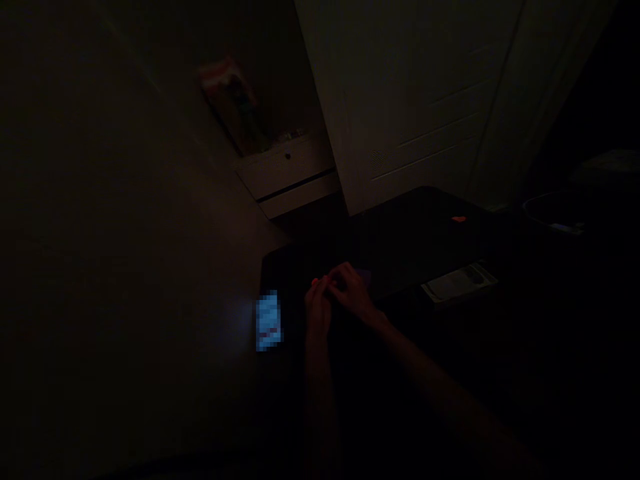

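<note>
In the dim head view, my left hand [317,298] and my right hand [350,288] meet over a dark table [395,247]. The fingers of both are closed around a small bright pinkish-red piece [315,283]. Its kind cannot be made out, as the fingers cover most of it. A flat purple thing [364,275] shows just behind my right hand. To the left of my left hand, a lit screen [269,321] glows blue, its content blurred.
A small orange-red piece [459,219] lies on the table's far right part. A pale box-like item [460,283] is at the near right edge. Behind stand a white door [415,100] and a drawer unit [295,167] with a colourful package [233,100] on top. A wall runs along the left.
</note>
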Demonstrator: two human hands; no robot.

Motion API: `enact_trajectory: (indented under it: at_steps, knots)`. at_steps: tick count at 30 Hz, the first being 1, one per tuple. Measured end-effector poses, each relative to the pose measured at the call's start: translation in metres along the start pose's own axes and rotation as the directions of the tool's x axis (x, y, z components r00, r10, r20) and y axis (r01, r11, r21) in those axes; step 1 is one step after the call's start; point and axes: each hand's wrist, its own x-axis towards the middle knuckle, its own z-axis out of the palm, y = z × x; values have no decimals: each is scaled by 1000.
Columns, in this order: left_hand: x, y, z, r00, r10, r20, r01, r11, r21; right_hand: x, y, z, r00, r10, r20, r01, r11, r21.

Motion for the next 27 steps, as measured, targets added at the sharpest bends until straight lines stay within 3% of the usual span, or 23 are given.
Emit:
enact_trajectory:
  at_steps: [27]
  knots:
    - [-1,0,0,1000,-13,-15,13,1000,10,-1,0,0,1000,13,0,-13,1000,-6]
